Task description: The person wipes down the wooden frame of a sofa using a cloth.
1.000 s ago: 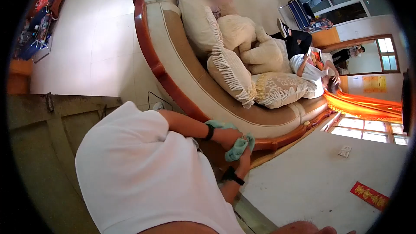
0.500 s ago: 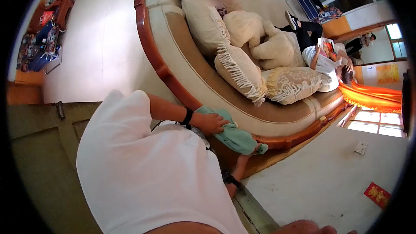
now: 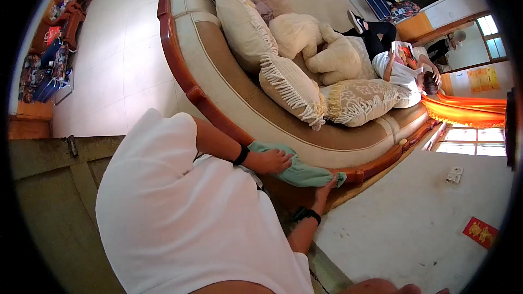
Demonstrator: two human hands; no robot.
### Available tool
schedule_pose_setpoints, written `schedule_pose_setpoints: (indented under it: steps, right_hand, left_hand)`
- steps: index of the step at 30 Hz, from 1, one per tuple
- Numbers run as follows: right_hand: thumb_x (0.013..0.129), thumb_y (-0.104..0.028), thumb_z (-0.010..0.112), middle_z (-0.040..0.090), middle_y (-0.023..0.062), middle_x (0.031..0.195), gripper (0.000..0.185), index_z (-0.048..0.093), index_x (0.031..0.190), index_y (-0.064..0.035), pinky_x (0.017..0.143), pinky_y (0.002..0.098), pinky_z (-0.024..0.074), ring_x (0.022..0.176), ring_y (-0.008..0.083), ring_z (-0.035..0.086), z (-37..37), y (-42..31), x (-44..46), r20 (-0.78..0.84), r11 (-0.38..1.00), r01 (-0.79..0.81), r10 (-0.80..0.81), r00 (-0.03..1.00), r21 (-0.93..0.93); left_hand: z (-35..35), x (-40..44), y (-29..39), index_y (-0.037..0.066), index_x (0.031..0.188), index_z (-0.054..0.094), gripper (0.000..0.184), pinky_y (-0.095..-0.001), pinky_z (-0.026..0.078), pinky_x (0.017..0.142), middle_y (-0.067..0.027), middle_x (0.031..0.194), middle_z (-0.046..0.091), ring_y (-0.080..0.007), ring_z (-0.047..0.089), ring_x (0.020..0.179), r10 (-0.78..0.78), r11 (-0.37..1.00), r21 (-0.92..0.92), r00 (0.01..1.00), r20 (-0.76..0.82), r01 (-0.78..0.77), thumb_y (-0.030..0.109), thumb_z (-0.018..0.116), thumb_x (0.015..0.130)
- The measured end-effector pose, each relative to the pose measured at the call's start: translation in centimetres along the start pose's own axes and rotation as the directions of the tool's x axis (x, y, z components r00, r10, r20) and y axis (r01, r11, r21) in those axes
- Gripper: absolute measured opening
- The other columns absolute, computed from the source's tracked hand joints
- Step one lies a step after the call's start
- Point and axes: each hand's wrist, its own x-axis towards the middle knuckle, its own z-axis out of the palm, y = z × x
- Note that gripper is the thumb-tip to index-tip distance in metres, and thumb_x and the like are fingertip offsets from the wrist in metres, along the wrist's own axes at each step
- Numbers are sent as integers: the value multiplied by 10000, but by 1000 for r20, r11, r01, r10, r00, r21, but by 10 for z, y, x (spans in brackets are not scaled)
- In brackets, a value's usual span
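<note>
A light green cloth (image 3: 308,173) is draped over the wooden top rail (image 3: 218,117) of a curved sofa. My left hand (image 3: 271,161), with a black band at the wrist, rests on top of the cloth's left part, fingers curled onto it. At the other end of the cloth, my right hand (image 3: 326,189), wearing a black watch, holds the cloth's edge close to the rail. Some fingertips of that hand are hidden by the fabric.
The sofa seat carries fringed cushions (image 3: 362,102) and cream plush toys (image 3: 338,60). A person (image 3: 403,68) in a white top lies at its far end. A white wall (image 3: 403,218) stands on the right, and a greenish door (image 3: 49,196) on the left.
My right hand has moved up and to the right, out from behind the cloth to its end. The cloth lies flatter and more stretched along the rail. My left hand remains on it.
</note>
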Motion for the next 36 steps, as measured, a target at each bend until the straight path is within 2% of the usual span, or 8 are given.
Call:
schedule_pose_setpoints:
  steps: [2, 4, 5, 11, 16, 22, 29, 36]
  right_hand:
    - [892, 59, 555, 176, 186, 1557, 811, 158, 1556, -185, 1096, 467, 349, 1343, 371, 340, -11, -11, 10, -31, 988, -8, 3, 1000, -153]
    - [960, -5, 475, 213, 177, 1551, 699, 157, 1559, -175, 1085, 452, 355, 1338, 358, 345, -19, -17, 25, 10, 885, -318, 335, 942, 339]
    - [960, -5, 475, 213, 177, 1551, 699, 157, 1559, -175, 1085, 452, 355, 1338, 358, 345, -23, -17, 31, 10, 889, -311, 327, 945, 336]
    - [1016, -143, 408, 277, 164, 1533, 586, 170, 1552, -132, 1074, 445, 358, 1341, 326, 360, -37, 35, 51, 149, 895, -336, 304, 941, 294]
    - [1023, -317, 399, 303, 133, 1540, 568, 257, 1525, -92, 1123, 389, 271, 1351, 291, 369, -23, -93, -18, 126, 694, -627, 629, 767, 355]
    - [1030, -433, 326, 202, 88, 1601, 643, 180, 1558, -98, 1183, 428, 150, 1440, 277, 228, 15, -124, -74, 237, 729, -458, 393, 888, 508]
    - [1032, -445, 312, 163, 78, 1618, 650, 138, 1574, -131, 1187, 418, 138, 1459, 275, 192, 41, -57, -68, 76, 850, -261, 255, 964, 457]
    - [1033, -440, 313, 161, 83, 1619, 645, 135, 1575, -141, 1185, 408, 145, 1458, 277, 194, 8, -29, -23, -44, 917, -208, 236, 971, 340]
  left_hand:
    - [1, 9, 6, -19, 1377, 411, 624, -417, 488, 811, -221, 1263, 523, -360, 591, 1016, 15, 999, -27, 986, -164, -19, 169, 617, 819]
    - [-23, 15, 13, 51, 1361, 418, 571, -439, 474, 868, -258, 1390, 418, -359, 530, 1110, 172, 978, -69, 946, -276, -198, 149, 636, 843]
    - [-26, 20, 15, 51, 1361, 418, 571, -439, 474, 868, -258, 1390, 418, -359, 530, 1110, 169, 979, -65, 945, -282, -194, 149, 636, 843]
    - [-49, 61, 21, 89, 1306, 454, 540, -475, 486, 826, -199, 1281, 469, -365, 530, 1093, 97, 951, -295, 995, -4, -94, 182, 681, 824]
    - [-43, 74, 24, 105, 1278, 491, 606, -495, 504, 839, -197, 1306, 479, -383, 535, 1114, 91, 932, -361, 988, 125, -41, 230, 787, 764]
    - [-37, 22, -9, 207, 1437, 396, 735, -487, 490, 884, -183, 1499, 334, -374, 526, 1167, 239, 881, -400, 967, -85, -253, 123, 723, 784]
    - [-42, 11, -8, 287, 1529, 232, 852, -477, 482, 888, -201, 1512, 301, -369, 551, 1129, 184, 949, -269, 982, 47, -165, 98, 660, 817]
    - [-60, 36, 5, 213, 1453, 335, 774, -482, 493, 831, -203, 1276, 451, -388, 564, 1035, 122, 924, -372, 991, 58, -92, 158, 722, 785]
